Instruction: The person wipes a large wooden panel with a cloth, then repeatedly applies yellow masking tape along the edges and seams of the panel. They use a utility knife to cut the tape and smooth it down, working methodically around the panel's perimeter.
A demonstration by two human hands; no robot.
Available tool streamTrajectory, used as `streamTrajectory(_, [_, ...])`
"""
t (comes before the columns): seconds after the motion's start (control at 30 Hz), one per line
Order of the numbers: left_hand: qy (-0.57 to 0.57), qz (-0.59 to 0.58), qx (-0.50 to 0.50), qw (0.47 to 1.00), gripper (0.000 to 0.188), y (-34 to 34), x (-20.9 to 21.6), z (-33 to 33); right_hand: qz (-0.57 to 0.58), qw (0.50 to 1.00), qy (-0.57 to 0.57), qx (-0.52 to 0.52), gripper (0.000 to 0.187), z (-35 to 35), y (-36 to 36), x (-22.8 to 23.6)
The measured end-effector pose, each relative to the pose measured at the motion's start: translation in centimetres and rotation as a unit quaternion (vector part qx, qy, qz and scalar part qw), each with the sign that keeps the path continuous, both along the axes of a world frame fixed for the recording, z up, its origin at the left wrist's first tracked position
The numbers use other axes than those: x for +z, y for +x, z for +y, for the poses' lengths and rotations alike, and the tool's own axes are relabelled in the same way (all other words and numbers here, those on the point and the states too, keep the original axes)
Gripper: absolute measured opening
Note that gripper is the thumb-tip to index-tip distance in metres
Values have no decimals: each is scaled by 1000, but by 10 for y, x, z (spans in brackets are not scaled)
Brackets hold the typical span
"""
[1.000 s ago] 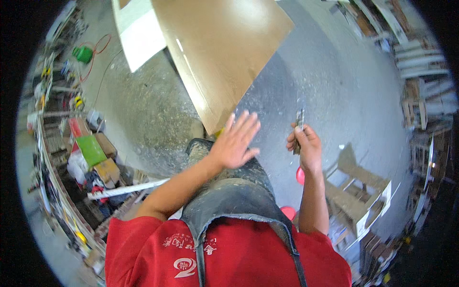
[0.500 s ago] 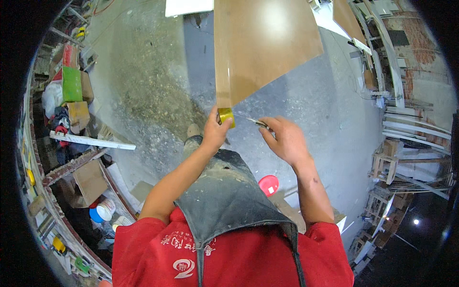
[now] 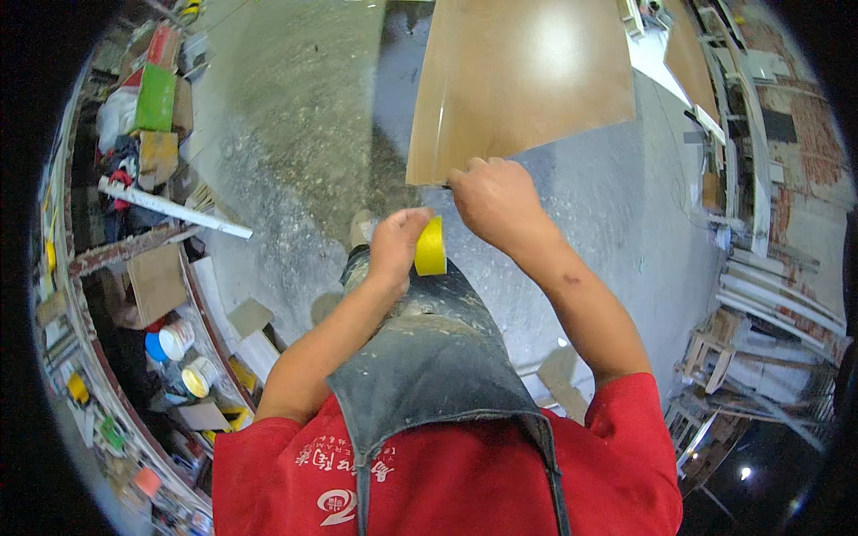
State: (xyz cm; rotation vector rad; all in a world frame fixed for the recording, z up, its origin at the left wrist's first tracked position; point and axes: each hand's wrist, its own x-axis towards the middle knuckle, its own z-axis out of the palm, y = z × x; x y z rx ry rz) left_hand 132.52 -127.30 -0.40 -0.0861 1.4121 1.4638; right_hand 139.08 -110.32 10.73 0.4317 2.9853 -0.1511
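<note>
My left hand (image 3: 398,243) is wrapped round the inner side of a roll of yellow tape (image 3: 431,247), held upright over my apron. Ahead of it lies a large brown, glossy panel (image 3: 527,89) with a narrow near end. My right hand (image 3: 496,201) is closed at that end, its fingertips touching or very near the panel's edge. Only a small dark bit shows at the fingertips; the small knife seen there a moment earlier is mostly hidden by the hand.
A dark, stained apron (image 3: 429,357) covers my front. Shelving at left carries boxes, a green carton (image 3: 155,98) and white buckets (image 3: 177,338). A white bar (image 3: 179,210) juts out from it. Wooden crates (image 3: 710,353) and stacked strips (image 3: 778,295) stand at right.
My right hand has moved forward and left to the panel's near end. My left hand, with the tape roll, has drawn back from the panel toward me. The view has shifted slightly.
</note>
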Motion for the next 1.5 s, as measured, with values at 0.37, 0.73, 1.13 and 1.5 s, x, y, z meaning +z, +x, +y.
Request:
streamTrajectory(0.37, [-45, 18, 32, 998, 25, 14, 8, -6, -78, 960, -84, -257, 25, 90, 194, 35])
streamTrajectory(0.73, [-137, 217, -26, 966, 29, 14, 56, -58, 220, 850, -439, -192, 31, 34, 105, -119])
streamTrajectory(1.13, [-216, 234, 74, 945, 32, 36, 85, -131, -54, 951, -297, -67, 26, 26, 82, -243])
streamTrajectory(1.5, [-178, 366, -7, 913, 24, 18, 105, -101, 49, 712, -618, -330, 26, 15, 157, -107])
